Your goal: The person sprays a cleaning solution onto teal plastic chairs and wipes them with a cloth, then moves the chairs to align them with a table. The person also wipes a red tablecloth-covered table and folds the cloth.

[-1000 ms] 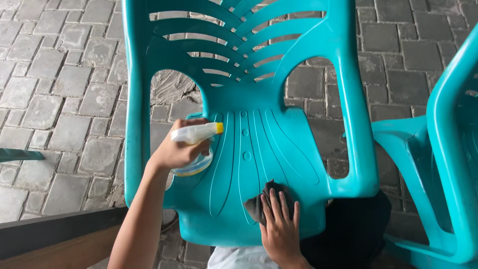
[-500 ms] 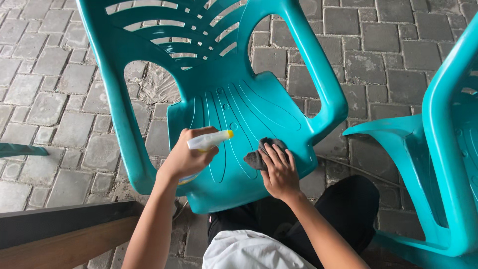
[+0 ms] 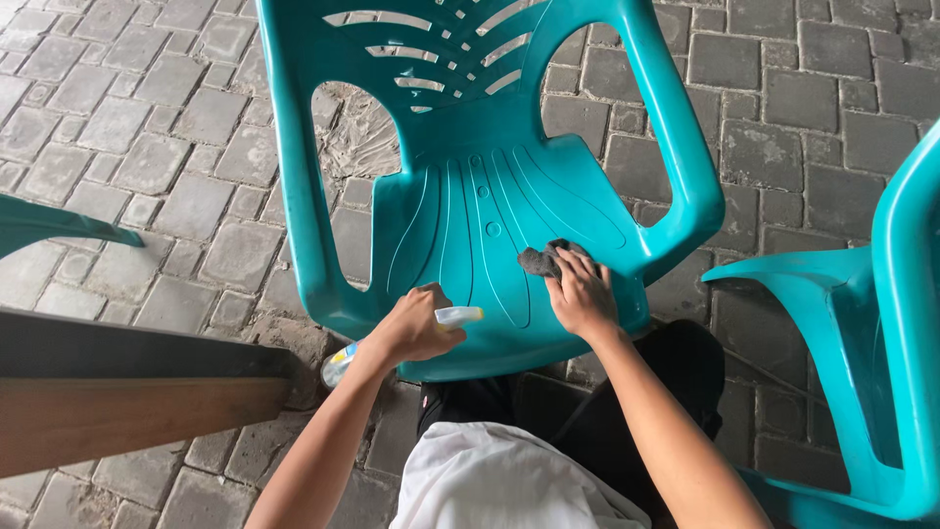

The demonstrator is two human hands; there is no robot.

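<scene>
Since half a second ago, both hands have shifted toward the front of the teal plastic chair (image 3: pixel 490 196), the cloth sliding along the seat's right side. Now the right hand (image 3: pixel 581 294) lies flat, fingers spread, pressing down on a dark grey cloth (image 3: pixel 544 259) that pokes out from under the fingertips, close to the right armrest. Near the front edge of the seat, the left hand (image 3: pixel 411 328) is closed round a spray bottle (image 3: pixel 343 364); its pale yellow nozzle (image 3: pixel 458 315) sticks out to the right toward the cloth hand, while the clear body hangs below the wrist, off the seat edge. A second teal chair (image 3: pixel 881 343) stands at the right on grey paving stones (image 3: pixel 147 147), and a dark wooden beam (image 3: pixel 117 392) crosses the lower left.
</scene>
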